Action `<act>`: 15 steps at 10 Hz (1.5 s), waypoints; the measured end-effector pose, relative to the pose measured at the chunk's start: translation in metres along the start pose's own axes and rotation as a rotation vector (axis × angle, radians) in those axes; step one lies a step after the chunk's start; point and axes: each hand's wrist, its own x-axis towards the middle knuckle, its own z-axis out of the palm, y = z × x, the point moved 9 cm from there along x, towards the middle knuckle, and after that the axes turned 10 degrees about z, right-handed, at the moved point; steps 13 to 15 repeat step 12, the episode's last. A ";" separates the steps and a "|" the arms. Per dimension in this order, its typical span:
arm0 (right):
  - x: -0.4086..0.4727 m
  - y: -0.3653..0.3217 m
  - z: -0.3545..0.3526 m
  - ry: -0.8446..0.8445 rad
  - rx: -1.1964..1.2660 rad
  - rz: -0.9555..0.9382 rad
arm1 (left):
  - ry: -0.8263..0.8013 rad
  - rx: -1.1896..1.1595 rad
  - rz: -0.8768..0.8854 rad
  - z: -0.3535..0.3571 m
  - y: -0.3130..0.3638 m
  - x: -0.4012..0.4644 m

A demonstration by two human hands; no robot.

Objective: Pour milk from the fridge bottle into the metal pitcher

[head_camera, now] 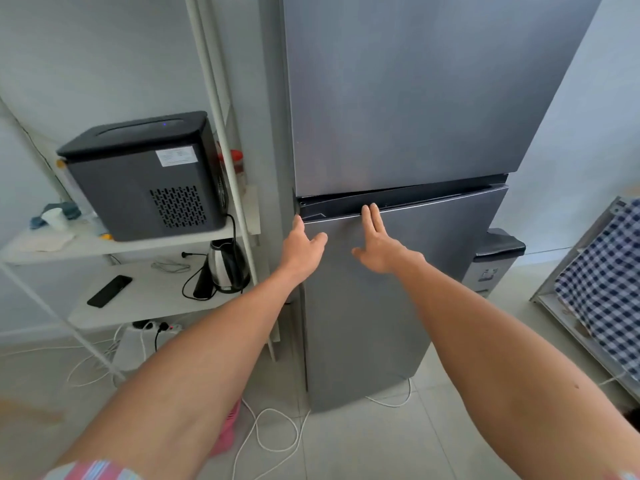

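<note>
A tall grey two-door fridge [398, 98] fills the middle of the head view, both doors closed. My left hand [303, 247] is at the left edge of the lower door [381, 306], fingers reaching into the gap by the dark handle recess [415, 199]. My right hand [377, 244] lies flat on the top of the lower door, fingers apart, fingertips at the recess. Neither hand holds anything. No milk bottle or metal pitcher is in sight.
To the left stands a white shelf rack [145, 296] with a black appliance [145, 174], a steel kettle [227, 268] and a phone [109, 291]. White cables [270, 431] trail over the tiled floor. At the right are a bin [495, 261] and a checked cloth [609, 278].
</note>
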 end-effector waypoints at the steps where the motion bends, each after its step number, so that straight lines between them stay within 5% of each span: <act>1: 0.010 0.000 0.003 -0.031 -0.021 -0.015 | -0.009 -0.009 0.010 0.001 0.000 0.008; 7: 0.019 -0.019 -0.004 0.088 -0.001 0.129 | -0.018 -0.014 -0.022 -0.001 -0.011 0.037; 15: -0.019 -0.015 -0.029 0.239 0.197 -0.011 | -0.107 -0.018 0.034 -0.014 -0.019 0.042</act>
